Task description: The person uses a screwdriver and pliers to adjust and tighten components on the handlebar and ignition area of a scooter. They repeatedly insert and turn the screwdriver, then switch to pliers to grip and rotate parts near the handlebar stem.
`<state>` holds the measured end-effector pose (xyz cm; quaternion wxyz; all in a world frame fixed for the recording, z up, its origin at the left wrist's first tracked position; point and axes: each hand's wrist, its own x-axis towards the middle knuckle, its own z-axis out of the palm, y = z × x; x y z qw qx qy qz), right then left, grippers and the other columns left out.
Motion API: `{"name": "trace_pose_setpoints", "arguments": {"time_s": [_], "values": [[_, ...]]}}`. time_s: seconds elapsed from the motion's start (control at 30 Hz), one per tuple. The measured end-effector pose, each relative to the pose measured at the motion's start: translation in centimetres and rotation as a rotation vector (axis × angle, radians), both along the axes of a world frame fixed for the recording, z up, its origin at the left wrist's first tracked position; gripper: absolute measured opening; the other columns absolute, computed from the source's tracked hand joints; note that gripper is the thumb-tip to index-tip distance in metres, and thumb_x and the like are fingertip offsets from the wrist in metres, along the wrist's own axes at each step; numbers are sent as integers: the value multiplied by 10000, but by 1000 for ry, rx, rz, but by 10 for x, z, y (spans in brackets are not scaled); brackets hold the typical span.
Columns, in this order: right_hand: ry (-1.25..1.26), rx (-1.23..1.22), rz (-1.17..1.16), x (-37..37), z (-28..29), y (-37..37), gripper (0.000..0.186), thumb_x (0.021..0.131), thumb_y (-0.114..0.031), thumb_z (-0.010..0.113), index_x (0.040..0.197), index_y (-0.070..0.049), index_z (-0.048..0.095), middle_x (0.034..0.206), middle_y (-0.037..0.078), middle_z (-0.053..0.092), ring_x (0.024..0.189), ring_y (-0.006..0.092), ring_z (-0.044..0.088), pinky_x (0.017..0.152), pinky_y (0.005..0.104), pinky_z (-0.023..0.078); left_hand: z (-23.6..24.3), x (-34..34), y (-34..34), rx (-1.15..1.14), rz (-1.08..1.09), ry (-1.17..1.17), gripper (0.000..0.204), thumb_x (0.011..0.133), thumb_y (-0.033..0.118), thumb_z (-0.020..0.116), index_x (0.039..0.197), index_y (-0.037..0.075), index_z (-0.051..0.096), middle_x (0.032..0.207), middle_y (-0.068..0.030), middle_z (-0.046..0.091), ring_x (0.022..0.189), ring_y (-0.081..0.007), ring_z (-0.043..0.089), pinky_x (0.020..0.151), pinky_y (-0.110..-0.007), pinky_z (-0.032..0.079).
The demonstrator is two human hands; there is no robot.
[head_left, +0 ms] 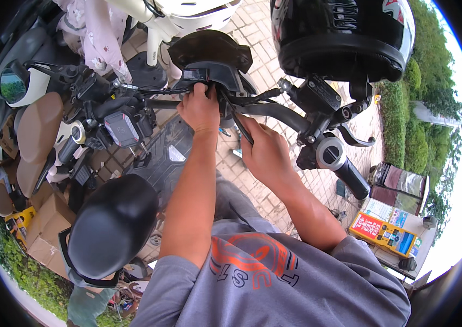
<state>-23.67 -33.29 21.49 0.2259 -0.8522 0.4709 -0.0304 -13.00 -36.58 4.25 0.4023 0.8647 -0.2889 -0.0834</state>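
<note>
Black cable (243,128) runs from the dash (223,77) into the person's right hand (268,152), which holds it. The left hand (200,111) has bunched fingers at the dash's lower edge; its grip cannot be told. The handlebar (284,114) passes just beside.

A thin black cable (238,122) slants beside the dark dashboard (224,76).

left hand (201,109) at near edge of dark dashboard (221,75), fingertips partly hidden. right hand (266,151) nearer and to right, holding dark cable-like strip (240,126). handlebar (283,114) just beyond right hand; black grip (354,179) to right. black helmet (340,32) far right. brown seat (39,136), cardboard box (51,228) at left. green hedge (390,117) along right.
</note>
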Motion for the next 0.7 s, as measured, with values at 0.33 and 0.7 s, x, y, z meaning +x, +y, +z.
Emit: {"name": "trace_pose_setpoints", "arguments": {"time_s": [0.33,0.7], "values": [[57,-62,64,9,-15,-12,371,761,-93,590,1129,-77,550,761,181,610,665,381,609,594,458,475,-1,1,9,-160,17,-9,150,778,262,668,830,121,671,804,-63,661,823,-312,584,750,-441,427],[119,-126,-52,28,-27,5,310,784,-86,563,1093,-92,581,829,196,634,743,387,617,653,471,479,-7,9,20,-253,12,136,193,798,198,630,905,51,694,916,-142,658,869,-348,581,826,-432,444]]}}
